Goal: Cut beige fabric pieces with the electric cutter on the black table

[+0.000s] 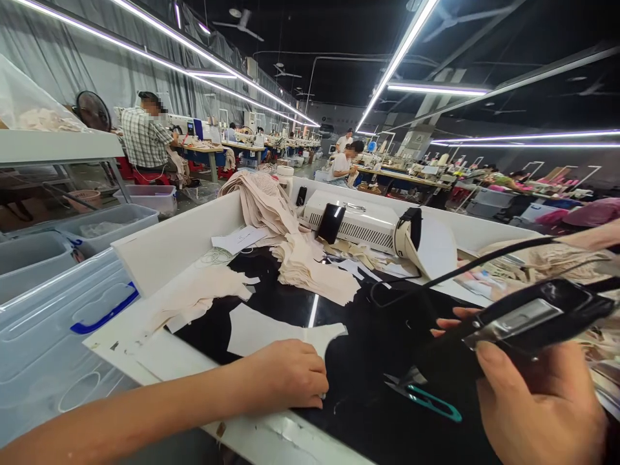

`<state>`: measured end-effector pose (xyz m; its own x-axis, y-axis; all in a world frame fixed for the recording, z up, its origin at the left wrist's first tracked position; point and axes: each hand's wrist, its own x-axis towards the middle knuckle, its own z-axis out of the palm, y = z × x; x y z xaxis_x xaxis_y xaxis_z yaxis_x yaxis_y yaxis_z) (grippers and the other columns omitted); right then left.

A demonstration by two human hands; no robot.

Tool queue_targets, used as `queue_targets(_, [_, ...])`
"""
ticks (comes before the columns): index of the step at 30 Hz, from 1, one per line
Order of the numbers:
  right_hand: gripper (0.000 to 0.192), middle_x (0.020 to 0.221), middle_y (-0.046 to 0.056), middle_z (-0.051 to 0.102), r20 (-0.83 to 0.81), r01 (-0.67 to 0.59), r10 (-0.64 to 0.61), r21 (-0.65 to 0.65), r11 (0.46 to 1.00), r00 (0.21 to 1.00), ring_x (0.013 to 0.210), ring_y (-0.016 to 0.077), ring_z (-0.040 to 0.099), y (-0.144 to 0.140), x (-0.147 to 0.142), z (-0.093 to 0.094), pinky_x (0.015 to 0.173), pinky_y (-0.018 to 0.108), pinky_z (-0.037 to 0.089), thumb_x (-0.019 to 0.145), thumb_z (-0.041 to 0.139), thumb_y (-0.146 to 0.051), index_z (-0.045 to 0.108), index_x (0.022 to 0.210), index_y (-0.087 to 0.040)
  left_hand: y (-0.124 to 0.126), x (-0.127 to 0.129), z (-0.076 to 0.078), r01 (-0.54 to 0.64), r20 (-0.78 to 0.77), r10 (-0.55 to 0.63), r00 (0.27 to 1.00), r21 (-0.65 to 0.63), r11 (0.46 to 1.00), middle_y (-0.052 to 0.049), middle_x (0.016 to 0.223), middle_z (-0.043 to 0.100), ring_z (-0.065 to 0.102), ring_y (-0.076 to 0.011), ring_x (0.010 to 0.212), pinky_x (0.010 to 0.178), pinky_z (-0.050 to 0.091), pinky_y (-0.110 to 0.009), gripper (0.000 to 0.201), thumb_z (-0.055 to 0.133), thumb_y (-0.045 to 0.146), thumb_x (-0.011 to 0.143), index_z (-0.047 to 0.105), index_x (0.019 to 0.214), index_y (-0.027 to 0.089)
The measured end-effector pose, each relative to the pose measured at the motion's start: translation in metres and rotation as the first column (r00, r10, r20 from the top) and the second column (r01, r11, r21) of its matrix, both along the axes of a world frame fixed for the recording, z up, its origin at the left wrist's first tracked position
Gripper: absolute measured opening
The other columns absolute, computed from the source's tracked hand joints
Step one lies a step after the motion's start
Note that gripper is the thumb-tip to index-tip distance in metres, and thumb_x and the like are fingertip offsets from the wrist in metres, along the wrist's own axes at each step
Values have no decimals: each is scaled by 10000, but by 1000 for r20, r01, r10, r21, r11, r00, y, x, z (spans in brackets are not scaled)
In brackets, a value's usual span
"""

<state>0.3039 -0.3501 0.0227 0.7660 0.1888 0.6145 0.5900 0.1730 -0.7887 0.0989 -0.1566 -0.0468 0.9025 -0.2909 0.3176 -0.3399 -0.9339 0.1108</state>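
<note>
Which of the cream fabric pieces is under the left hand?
The flat cut piece nearest the table's front edge; the left hand presses it. The other pieces lie farther back.

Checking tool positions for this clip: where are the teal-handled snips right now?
In the head view, the teal-handled snips lie flat on the black worktop, low and right of centre, between the left hand and the right hand, untouched by either.

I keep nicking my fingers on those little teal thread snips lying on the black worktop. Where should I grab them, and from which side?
Probably take the thread snips by the teal looped handle, coming from the right, near the right hand. They lie flat on the black worktop, with the dark blades pointing left, toward the left hand, so the handle end is the safer one. A pinch from above suits their flat pose.
</note>
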Motion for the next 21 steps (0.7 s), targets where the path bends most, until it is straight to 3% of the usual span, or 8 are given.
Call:
queue_targets(4, [480,997,33,749,-85,-12,8,-53,999,996,787,245,733,17,-21,7,783,457,579,739,887,-415,661,1146,-298,-3,1,-3,-17,45,16,999,17,1000,-40,886,715,661,-180,811,843,518,-286,216,690,224,1003,639,799,177])
queue_targets(8, [506,941,1,724,-106,-107,111,46,993,988,732,193,696,28,-41,4,724,382,563,719,918,-345,631,1129,-272,-7,-2,-2,-42,32,46,998,-97,994,-30,890,731,678,-176,845,886,519,-278,183,655,186,1014,674,832,179])
queue_targets(14, [650,820,-17,691,-132,-284,321,240,928,938,635,175,657,40,-77,-11,577,366,601,835,820,-265,520,1411,-305,-3,-5,-4,-84,-31,78,996,-386,919,-19,952,763,710,-176,904,879,522,-265,105,669,124,979,732,922,187])
queue_targets(18, [582,793,-20,673,-100,-362,415,334,870,904,613,163,630,50,-95,-14,535,354,596,864,769,-245,530,1391,-310,0,-5,-7,-61,-32,52,998,-429,901,-26,971,773,707,-185,925,900,522,-271,104,667,126,978,742,941,187])
queue_targets(21, [583,791,-22,670,-88,-367,421,352,861,903,613,157,624,57,-100,-13,539,348,592,863,767,-244,537,1393,-319,1,-5,-9,-49,-26,42,999,-429,902,-34,984,776,706,-185,935,908,528,-276,132,634,140,999,742,941,191])
